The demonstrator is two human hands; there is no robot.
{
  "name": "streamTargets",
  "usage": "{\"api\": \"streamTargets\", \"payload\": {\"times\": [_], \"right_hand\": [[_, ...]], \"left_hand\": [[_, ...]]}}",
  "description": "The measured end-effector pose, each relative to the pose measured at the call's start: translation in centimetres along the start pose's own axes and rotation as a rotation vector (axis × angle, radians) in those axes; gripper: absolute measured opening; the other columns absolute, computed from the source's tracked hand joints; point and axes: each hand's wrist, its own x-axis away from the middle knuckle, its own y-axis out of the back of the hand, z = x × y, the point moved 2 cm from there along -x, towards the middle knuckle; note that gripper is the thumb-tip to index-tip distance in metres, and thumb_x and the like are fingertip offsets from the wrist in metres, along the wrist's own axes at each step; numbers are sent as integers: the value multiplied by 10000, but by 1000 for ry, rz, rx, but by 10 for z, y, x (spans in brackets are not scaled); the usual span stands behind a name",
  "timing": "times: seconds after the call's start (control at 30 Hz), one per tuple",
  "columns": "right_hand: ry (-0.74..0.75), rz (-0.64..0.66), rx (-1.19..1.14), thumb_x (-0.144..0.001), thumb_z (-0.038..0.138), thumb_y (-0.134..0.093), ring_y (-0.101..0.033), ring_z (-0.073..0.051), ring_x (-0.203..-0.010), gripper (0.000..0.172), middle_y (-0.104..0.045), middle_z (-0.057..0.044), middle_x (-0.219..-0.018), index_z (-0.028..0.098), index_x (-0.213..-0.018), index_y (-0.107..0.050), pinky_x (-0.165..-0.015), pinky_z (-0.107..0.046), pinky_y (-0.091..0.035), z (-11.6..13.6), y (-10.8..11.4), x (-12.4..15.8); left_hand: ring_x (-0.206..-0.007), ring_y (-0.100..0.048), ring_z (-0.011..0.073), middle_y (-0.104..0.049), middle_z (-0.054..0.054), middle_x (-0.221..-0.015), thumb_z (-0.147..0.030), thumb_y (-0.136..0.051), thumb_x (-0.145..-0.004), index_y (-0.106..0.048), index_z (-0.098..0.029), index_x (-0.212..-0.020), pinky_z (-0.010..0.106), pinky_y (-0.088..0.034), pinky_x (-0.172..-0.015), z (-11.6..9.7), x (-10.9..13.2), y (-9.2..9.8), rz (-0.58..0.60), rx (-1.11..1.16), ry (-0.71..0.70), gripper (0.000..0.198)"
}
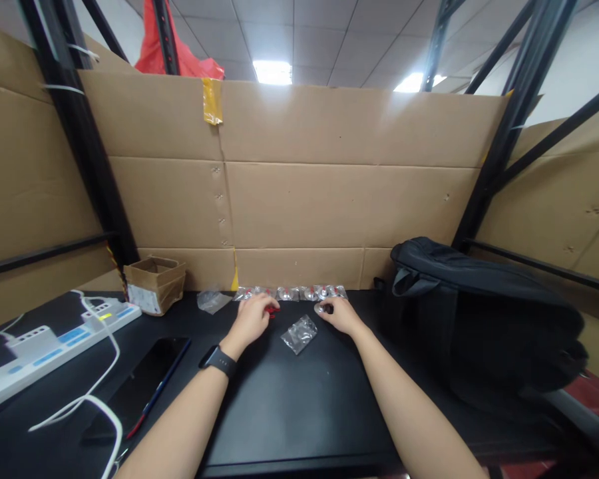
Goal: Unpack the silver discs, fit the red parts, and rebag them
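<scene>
My left hand [252, 318], with a dark watch on its wrist, is over the black table near the back. Its fingers are curled around a small red piece [272, 310], mostly hidden by them. Between the thumb and fingers of my right hand [341, 315] is a small round silvery piece [322, 309], too small to name. A clear plastic bag [299, 334] lies flat between my hands. Just behind them, against the cardboard, runs a row of small clear packets [288, 293] with round, red-marked contents.
To the right stands a large black bag [479, 319]. At left are a white power strip [54, 349] with looping cables, a dark phone [147, 379], an open cardboard box [154, 286] and another clear bag [213, 301]. A cardboard wall [299, 199] closes off the back.
</scene>
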Motion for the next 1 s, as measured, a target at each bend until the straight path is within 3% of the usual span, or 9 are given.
{"api": "streamTargets", "payload": {"times": [0.07,0.13,0.27,0.43,0.57,0.73,0.87,1.0], "right_hand": [[-3,-6,-13,-763,249,-717,-688,-223,-858,188,-759,-58,-914,234,-945,-759,-811,-313,-490,0,0,0],[-11,-11,-25,-759,259,-719,-684,-212,-817,193,-752,-51,-872,234,-948,-752,-772,-296,-487,1,1,1],[-18,-32,-27,-737,250,-732,-679,-205,-799,217,-746,-47,-841,236,-954,-744,-753,-286,-476,5,5,1],[-9,-98,-106,-737,306,-718,-670,-195,-758,184,-727,-33,-793,226,-902,-737,-722,-284,-485,15,14,3],[-13,-202,-289,-695,366,-756,-669,-194,-778,306,-729,-33,-830,214,-960,-732,-731,-297,-508,23,17,3],[33,-225,-556,-707,415,-771,-665,-197,-799,368,-726,-69,-957,199,-999,-716,-637,-288,-521,47,15,4],[96,-162,-786,-716,405,-788,-666,-213,-900,364,-719,-83,-1056,210,-1008,-694,-671,-299,-541,79,13,7],[108,-103,-916,-741,385,-786,-664,-212,-966,335,-700,-79,-1135,227,-1016,-675,-771,-335,-561,100,9,12]], "left_hand": [[-1147,-567,254,-696,49,-1136,-85,-542,-777,-720,-286,-1053,408,-398,-981,10,0,6,-53,-67,116,385],[-1159,-543,276,-687,53,-1140,-166,-618,-794,-732,-297,-1025,420,-382,-977,18,1,7,-11,-88,152,288],[-1129,-539,277,-680,49,-1114,-248,-692,-797,-767,-311,-931,417,-367,-980,21,1,0,86,-83,107,166],[-1109,-529,282,-670,68,-1074,-254,-681,-823,-761,-280,-813,411,-365,-970,16,0,-9,84,-177,87,84],[-1092,-539,276,-691,54,-1012,-251,-636,-869,-714,-259,-787,420,-362,-964,10,-1,-10,33,-167,68,113],[-962,-642,207,-728,20,-958,-298,-559,-920,-664,-244,-912,361,-441,-922,-6,-4,-9,-64,234,58,119],[-923,-700,211,-754,59,-968,-375,-646,-857,-692,-204,-1019,333,-517,-875,-17,-7,-14,-105,620,69,240],[-914,-711,226,-766,90,-988,-409,-662,-841,-733,-173,-1004,349,-538,-884,-22,-8,-18,-135,732,97,295]]}}
